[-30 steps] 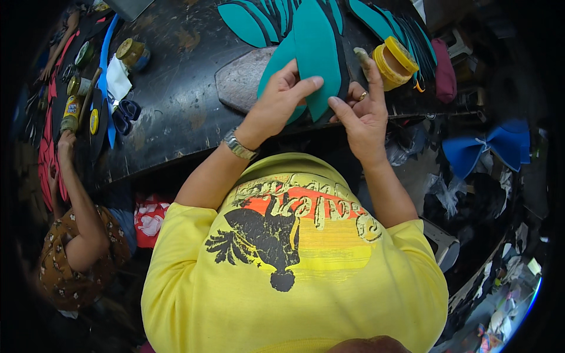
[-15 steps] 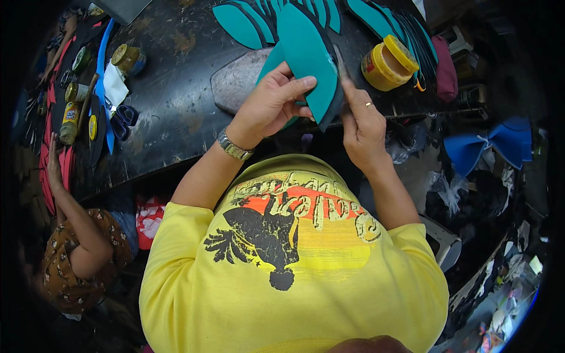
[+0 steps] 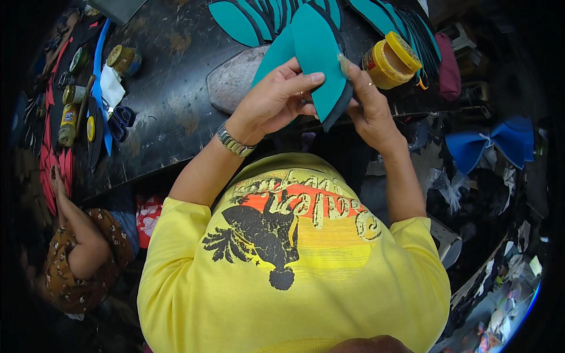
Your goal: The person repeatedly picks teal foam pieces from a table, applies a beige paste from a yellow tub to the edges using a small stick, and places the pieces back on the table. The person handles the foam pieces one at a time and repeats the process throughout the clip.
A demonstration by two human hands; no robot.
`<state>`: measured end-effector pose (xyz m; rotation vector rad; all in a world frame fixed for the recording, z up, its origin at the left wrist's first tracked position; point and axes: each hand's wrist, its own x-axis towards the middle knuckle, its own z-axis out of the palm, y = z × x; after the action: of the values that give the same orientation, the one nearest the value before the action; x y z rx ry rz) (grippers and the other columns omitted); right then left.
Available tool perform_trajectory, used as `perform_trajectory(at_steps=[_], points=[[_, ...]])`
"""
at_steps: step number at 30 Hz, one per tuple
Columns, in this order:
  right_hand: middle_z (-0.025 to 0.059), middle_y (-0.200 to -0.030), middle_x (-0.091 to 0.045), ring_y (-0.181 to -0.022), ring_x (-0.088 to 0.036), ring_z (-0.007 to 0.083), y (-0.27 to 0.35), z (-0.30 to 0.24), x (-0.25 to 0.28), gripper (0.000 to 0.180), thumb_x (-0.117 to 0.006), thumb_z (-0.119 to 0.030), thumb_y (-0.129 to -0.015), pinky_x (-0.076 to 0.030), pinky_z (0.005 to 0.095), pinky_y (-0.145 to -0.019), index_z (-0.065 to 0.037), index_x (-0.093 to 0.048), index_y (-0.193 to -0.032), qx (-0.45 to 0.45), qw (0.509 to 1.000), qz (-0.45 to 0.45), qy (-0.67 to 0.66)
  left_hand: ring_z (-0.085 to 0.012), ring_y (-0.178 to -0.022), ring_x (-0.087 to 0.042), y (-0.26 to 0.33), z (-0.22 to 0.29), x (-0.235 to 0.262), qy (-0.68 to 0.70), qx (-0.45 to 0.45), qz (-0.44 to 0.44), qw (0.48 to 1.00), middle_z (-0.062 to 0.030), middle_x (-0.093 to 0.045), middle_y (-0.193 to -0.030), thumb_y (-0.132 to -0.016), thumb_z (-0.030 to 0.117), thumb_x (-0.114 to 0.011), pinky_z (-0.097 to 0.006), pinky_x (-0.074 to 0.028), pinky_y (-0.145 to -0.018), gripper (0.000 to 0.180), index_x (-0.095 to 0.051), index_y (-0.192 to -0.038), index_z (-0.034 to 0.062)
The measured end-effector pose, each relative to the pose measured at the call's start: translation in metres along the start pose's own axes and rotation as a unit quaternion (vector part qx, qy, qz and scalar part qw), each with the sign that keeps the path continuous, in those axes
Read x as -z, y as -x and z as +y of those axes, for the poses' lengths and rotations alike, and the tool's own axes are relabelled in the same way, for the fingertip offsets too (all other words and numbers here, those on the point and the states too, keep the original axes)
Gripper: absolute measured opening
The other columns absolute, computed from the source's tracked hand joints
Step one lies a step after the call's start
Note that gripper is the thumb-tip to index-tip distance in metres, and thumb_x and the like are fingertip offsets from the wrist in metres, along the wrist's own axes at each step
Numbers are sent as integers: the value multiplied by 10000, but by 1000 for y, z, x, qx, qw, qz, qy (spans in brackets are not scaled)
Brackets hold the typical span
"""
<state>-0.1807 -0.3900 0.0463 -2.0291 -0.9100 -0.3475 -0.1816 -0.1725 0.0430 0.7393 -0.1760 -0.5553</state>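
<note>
Head view: both hands up over the near edge of a dark worn workbench (image 3: 170, 112); left hand (image 3: 276, 97) clamped on a teal foam sole piece (image 3: 318, 59), thumb lying across its teal face, fingers wrapped behind; right hand (image 3: 368, 103) pinching the piece's right edge, thumb and forefinger closed on it at the rim, where a small pale brush-like tip shows, too blurred to name; ring on that hand, metal watch (image 3: 234, 141) on the left wrist; piece held in the air, tilted, dark layer visible along its lower right edge, so looks like two sheets bonded or being bonded.

Handling, as a judgement: light, flexible foam sheet, bends easily under thumb pressure, not fragile, springs back; surface matte, so likely good grip, not slippery unless glue is wet; best taken flat across the middle with one hand and by the rim with the other, away from the seam; squeezing the edge hard could shift the layers.

Around: more teal cut soles (image 3: 259, 17) fanned at the bench's far side; grey stone slab (image 3: 235, 76) just behind the left hand; open yellow glue tin (image 3: 388, 59) near the right hand; small jars and tins (image 3: 73, 100) at the left end; another person (image 3: 82, 253) sits low on the left, apart from this work.
</note>
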Motion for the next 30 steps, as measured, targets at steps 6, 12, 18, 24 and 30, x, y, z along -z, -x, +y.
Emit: perform_trajectory(at_steps=[6,12,18,24,30], points=[[127,-1044,-622,-850,-642,307,15,-10,-13,825,-570,152,-731,-540,374,-719,-241,-470,-1449,6,995,-99,21,-89,-750,-699,-5,3,4,25,-18,47,998,-26,-704,-962,-973,133,-614,-209,-603,-621,234,-572,-1196,76],[77,-961,-629,-807,-640,250,15,-21,-7,536,-611,94,-745,-517,335,-672,-203,-714,-1179,76,987,-131,55,-92,-762,-700,-5,11,8,-43,-37,82,995,-13,-708,-964,-970,132,-616,-218,-606,-637,226,-584,-1189,82],[94,-973,-609,-794,-625,203,11,-18,1,544,-543,163,-745,-511,287,-697,-87,-690,-1206,13,998,24,-64,-77,-727,-679,0,6,5,-46,-14,78,996,-8,-701,-921,-976,147,-608,-228,-586,-635,210,-595,-1174,77],[122,-1071,-620,-867,-626,222,-1,-4,-12,678,-518,184,-761,-516,305,-780,-112,-573,-1368,-6,997,34,-69,-98,-818,-689,3,4,10,-37,-9,-6,999,-35,-698,-985,-971,178,-626,-254,-588,-682,213,-599,-1154,71],[121,-1032,-652,-809,-635,215,-2,0,-6,613,-596,93,-814,-519,316,-765,-150,-569,-1376,-75,995,53,-32,-92,-838,-684,7,1,9,-75,-11,23,997,-27,-701,-1015,-967,184,-631,-251,-571,-692,239,-597,-1179,79]])
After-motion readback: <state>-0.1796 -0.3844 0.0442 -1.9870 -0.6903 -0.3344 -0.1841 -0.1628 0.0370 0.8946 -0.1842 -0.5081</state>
